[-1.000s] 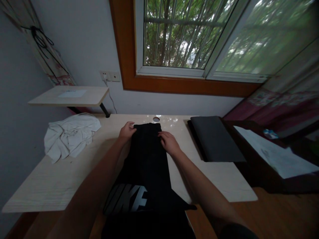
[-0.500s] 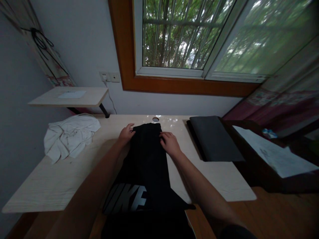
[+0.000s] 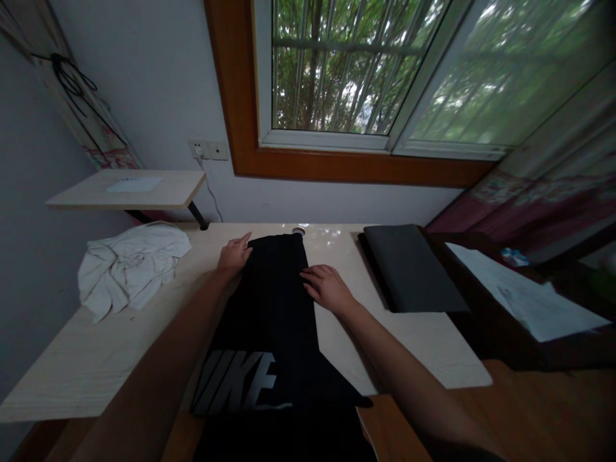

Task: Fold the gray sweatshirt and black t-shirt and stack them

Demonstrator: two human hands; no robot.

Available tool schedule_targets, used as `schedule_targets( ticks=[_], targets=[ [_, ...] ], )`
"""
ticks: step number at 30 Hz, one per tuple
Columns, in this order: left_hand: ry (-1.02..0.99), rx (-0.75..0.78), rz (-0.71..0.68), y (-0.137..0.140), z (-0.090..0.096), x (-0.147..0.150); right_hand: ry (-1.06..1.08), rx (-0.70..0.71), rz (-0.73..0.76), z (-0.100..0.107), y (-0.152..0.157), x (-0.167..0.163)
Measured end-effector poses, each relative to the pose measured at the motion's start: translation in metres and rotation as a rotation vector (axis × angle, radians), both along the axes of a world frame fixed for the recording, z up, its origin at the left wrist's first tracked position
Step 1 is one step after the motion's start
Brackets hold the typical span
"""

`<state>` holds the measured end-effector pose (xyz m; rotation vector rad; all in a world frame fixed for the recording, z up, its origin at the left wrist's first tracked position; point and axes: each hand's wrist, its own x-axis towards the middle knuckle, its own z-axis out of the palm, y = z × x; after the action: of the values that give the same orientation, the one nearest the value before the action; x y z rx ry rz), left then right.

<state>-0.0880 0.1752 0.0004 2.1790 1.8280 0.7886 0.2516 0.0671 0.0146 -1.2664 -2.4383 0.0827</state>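
Black shorts (image 3: pixel 276 295), folded lengthwise, lie on the pale wooden table (image 3: pixel 385 356), with the waistband at the far end. Large grey NIKE letters run across the near left part, and a pointed corner sticks out at the near right. At the far left corner, my left hand (image 3: pixel 234 255) touches the cloth edge, its index finger stretched out and thumb apart. My right hand (image 3: pixel 330 289) rests along the right edge below the waistband, fingers extended with their tips on the fabric. The near end of the shorts merges with dark cloth at the bottom.
A crumpled white cloth (image 3: pixel 128 269) lies at the left, below a small raised shelf (image 3: pixel 168 189) on a black leg. To the right sits a flat dark grey case (image 3: pixel 416 269). Beyond it, papers (image 3: pixel 520 292) rest on a dark surface. A window (image 3: pixel 356 70) is behind.
My right hand has slid from the far right corner down the side edge. My left hand's fingers have spread at its corner. The shorts lie flatter and slightly further left.
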Motion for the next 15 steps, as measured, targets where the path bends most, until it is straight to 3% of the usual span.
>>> schedule_targets(
  ticks=[6,11,15],
  targets=[
    [0.01,0.03,-0.074,-0.005,0.003,-0.002,-0.057,0.013,-0.051,-0.001,0.025,-0.002],
    [-0.001,0.208,-0.104,-0.03,0.008,0.0,-0.071,0.017,-0.07,-0.005,0.037,-0.002],
    [0.05,0.16,-0.367,-0.057,0.01,-0.003,-0.063,0.016,-0.102,-0.011,0.038,-0.001]
  ],
)
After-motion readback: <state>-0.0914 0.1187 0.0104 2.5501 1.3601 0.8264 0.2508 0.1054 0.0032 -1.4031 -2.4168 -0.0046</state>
